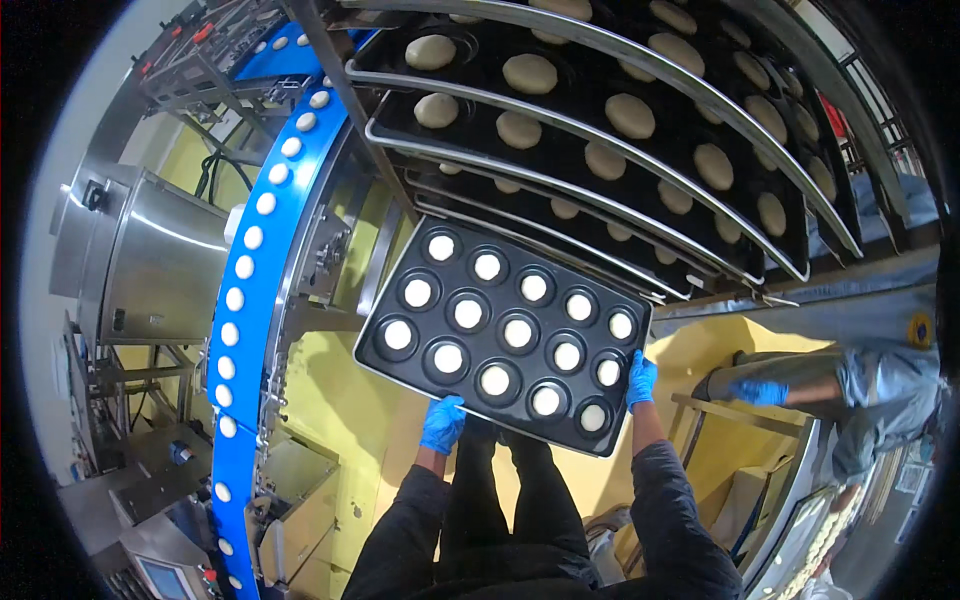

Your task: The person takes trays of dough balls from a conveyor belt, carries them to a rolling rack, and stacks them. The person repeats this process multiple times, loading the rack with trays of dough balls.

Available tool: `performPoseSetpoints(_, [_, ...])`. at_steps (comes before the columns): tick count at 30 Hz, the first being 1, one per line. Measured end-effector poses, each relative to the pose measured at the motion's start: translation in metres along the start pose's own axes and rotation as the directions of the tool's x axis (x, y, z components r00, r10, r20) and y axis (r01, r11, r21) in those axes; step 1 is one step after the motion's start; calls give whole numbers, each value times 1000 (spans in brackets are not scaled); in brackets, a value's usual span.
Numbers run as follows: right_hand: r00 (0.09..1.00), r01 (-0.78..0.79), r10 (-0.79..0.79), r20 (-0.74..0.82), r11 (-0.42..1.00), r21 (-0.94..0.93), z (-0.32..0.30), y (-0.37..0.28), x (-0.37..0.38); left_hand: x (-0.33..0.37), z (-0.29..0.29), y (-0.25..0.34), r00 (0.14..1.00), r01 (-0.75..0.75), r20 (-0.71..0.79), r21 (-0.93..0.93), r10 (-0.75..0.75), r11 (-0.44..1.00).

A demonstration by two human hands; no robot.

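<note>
In front of my body I hold a dark baking tray [508, 414] with round wells, tilted slightly down to the right. Each well carries a small pale dough ball [517, 333]. My left hand [442, 425], in a blue glove, grips the tray's near edge left of centre. At the right short side, my right hand [642, 381], also gloved in blue, is closed on the rim. The tray's far edge lies close under the lowest racked trays; I cannot tell whether it touches them.
A tall rack holds stacked dark trays [575, 118] with larger, flatter dough rounds. Along the left, a blue conveyor belt [262, 270] carries a line of dough balls beside steel machinery [165, 260]. Another person's gloved hand [760, 392] is at the right, near a wooden frame [745, 415].
</note>
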State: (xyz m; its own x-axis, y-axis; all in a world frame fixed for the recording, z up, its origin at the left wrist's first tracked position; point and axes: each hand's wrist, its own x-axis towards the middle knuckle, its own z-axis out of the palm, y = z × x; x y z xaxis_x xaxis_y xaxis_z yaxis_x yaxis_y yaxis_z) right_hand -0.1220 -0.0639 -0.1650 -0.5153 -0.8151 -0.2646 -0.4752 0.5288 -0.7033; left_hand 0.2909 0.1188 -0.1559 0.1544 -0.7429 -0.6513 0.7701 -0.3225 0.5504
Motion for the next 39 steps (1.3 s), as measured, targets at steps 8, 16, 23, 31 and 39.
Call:
performPoseSetpoints(8, [951, 285, -303, -58, 935, -210, 37, -15, 98, 116, 37, -8, 992, 110, -36, -215, -121, 970])
performPoseSetpoints(16, [902, 183, -289, 320, 929, 322, 75, -120, -148, 161, 79, 20, 975, 217, 123, -408, -183, 887])
performPoseSetpoints(23, [895, -273, -289, 340, 250, 929, 254, -63, -129, 221, 49, 22, 891, 70, 453, -78, -27, 994])
performPoseSetpoints(31, [881, 47, -468, -68, -57, 997, 291, -28, -84, 298, -5, 79, 727, -500, 680, 622, -99, 603])
performPoseSetpoints(39, [881, 195, -417, -223, -108, 975, 298, -29, -71, 516, -64, 126, 262, -892, 298, 438, 918, 112])
